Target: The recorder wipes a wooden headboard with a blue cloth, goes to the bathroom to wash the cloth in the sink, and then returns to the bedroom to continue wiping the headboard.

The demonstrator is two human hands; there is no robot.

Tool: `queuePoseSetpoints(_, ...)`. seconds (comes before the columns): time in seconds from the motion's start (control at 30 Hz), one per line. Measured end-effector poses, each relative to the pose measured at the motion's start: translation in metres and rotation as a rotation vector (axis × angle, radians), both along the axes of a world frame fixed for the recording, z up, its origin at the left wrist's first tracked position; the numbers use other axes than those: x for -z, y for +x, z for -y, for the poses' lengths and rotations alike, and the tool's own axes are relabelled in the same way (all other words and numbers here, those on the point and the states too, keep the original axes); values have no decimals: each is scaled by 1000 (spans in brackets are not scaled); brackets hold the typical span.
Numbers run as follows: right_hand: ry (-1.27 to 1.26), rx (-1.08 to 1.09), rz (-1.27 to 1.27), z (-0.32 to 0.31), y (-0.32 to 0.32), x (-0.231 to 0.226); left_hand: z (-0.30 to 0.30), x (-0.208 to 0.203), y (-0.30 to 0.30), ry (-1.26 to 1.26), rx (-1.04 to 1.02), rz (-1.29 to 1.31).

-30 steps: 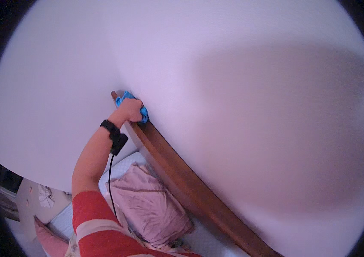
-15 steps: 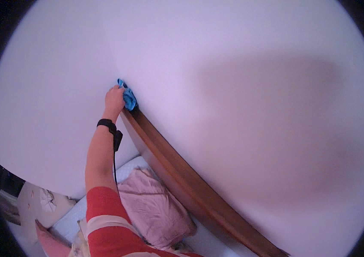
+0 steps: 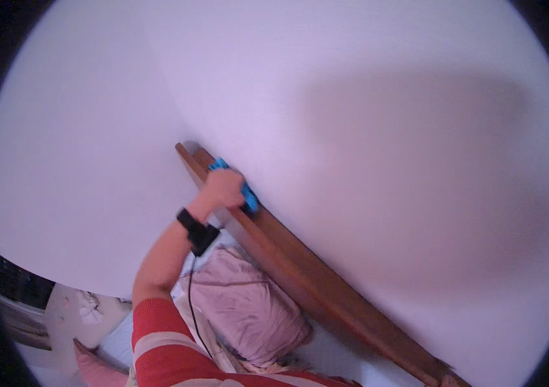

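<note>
My left hand [image 3: 224, 188] is closed on a bright blue cloth [image 3: 248, 197], pressing it onto the top of a long brown wooden headboard [image 3: 306, 274]. Parts of the cloth stick out beyond the fingers and beside the knuckles. A black band with a small box [image 3: 201, 233] is strapped round my left wrist, and a thin cable hangs from it. At the lower edge, by the near end of the wood, a small skin-toned patch [image 3: 448, 381] shows; it may be part of my right hand, but its fingers cannot be made out.
A pale wall [image 3: 274, 84] rises right behind the headboard, with a soft shadow on it. Below lies a bed with a crumpled pink pillow [image 3: 248, 309] on a light blue sheet [image 3: 116, 338]. Another pink item [image 3: 93, 364] lies at lower left.
My left hand has slid the blue cloth from the headboard's far left end along its top, toward the right and nearer to me. That far end is now uncovered.
</note>
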State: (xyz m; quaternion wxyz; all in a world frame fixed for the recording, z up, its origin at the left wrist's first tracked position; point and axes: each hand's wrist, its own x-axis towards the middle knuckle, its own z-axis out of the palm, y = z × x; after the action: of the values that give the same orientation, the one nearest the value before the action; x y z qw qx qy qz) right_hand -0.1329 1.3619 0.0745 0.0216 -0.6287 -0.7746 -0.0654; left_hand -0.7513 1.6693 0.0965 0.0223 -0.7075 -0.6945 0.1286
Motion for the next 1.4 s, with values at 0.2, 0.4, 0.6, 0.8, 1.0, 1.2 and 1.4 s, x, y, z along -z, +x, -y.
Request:
queuePoseSetpoints(0.2,60,-6,-38,10,12,0,91,-17,169,-34,318,316)
queuePoseSetpoints(0.4,-25,17,-4,6,12,10,133,13,219,45,473,474)
queuePoseSetpoints(0.6,-1,9,-5,3,1,11,83,0,72,602,157,872)
queuePoseSetpoints(0.8,8,-24,14,2,-2,16,24,1,-131,1104,-256,456)
queuePoseSetpoints(1.0,-239,164,-38,-5,4,-23,-18,58,-197,1048,-218,431)
queuePoseSetpoints(1.2,133,-46,-32,-23,10,-79,-10,-28,-83,829,16,395)
queuePoseSetpoints(1.4,-72,102,-44,-51,-27,-118,-20,-60,12,47,-174,105)
